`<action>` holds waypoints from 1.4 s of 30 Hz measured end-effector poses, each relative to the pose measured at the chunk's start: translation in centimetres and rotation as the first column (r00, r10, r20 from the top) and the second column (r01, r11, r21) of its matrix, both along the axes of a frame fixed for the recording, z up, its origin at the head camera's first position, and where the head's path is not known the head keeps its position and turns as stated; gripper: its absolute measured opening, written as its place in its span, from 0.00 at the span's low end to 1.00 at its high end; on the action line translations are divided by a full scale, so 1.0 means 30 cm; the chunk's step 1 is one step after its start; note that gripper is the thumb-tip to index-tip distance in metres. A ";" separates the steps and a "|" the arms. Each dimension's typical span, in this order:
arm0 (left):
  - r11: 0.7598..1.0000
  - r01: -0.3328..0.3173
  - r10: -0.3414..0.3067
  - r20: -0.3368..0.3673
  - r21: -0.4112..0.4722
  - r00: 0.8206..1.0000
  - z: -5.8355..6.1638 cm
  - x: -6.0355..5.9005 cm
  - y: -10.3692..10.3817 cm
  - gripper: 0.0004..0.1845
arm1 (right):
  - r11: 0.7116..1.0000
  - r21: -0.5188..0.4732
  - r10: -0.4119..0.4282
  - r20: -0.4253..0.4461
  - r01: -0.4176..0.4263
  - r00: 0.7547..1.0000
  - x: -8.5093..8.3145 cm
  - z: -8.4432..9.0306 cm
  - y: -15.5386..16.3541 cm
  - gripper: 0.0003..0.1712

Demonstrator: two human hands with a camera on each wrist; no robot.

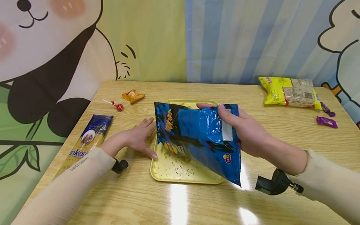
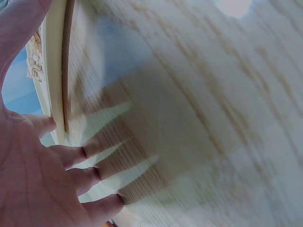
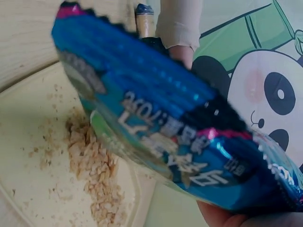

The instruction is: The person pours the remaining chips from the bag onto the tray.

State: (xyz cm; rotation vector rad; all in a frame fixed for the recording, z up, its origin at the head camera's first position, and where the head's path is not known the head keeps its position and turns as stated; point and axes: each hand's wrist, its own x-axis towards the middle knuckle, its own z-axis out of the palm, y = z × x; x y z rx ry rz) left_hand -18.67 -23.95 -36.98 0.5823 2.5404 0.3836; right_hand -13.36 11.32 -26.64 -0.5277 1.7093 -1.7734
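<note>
Blue snack bag (image 1: 200, 139) is hanging tilted over the yellow tray (image 1: 171, 170), its upper edge pinched in the person's right hand (image 1: 247, 132), whose fingers are curling over the top of the foil while the thumb is sitting behind it. The bag's lower corner is dipping past the tray's near right edge, toward the wooden table (image 1: 205, 208). From the right wrist view, the bag (image 3: 180, 127) is filling most of the picture, slanting above the tray (image 3: 28, 156), where a small heap of pale crumbs (image 3: 94, 175) is lying on the tray floor, with more specks scattered around it.

The left hand (image 1: 136, 138) is lying flat on the table with fingers straight and slightly spread, gripping nothing; its fingertips are touching the tray's left rim. In the left wrist view the hand (image 2: 42, 175) is pressing down beside that cream rim (image 2: 56, 71), casting finger shadows across the wood grain.

Off to the left, a long pasta packet (image 1: 86, 141) is resting near the table's edge. Farther back, a red lollipop (image 1: 119, 107) and a small orange wrapper (image 1: 133, 96) are lying close together. At the far right, a yellow packet (image 1: 288, 92) is sitting near the wall, with two purple candies (image 1: 326, 121) just beside it.
</note>
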 end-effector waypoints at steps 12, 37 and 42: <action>1.000 -0.007 0.007 0.009 0.001 1.000 0.002 -0.006 0.002 0.71 | 1.000 -0.011 -0.013 0.011 0.013 1.000 0.015 0.007 -0.008 0.34; 1.000 0.008 -0.008 -0.003 0.006 1.000 0.004 -0.009 0.003 0.74 | 0.984 0.032 -0.176 -0.016 0.177 0.984 -0.057 0.040 -0.002 0.36; 1.000 0.004 -0.004 0.000 0.003 1.000 0.005 -0.008 0.003 0.74 | 0.977 0.049 -0.208 -0.021 0.209 0.978 -0.085 0.051 -0.006 0.36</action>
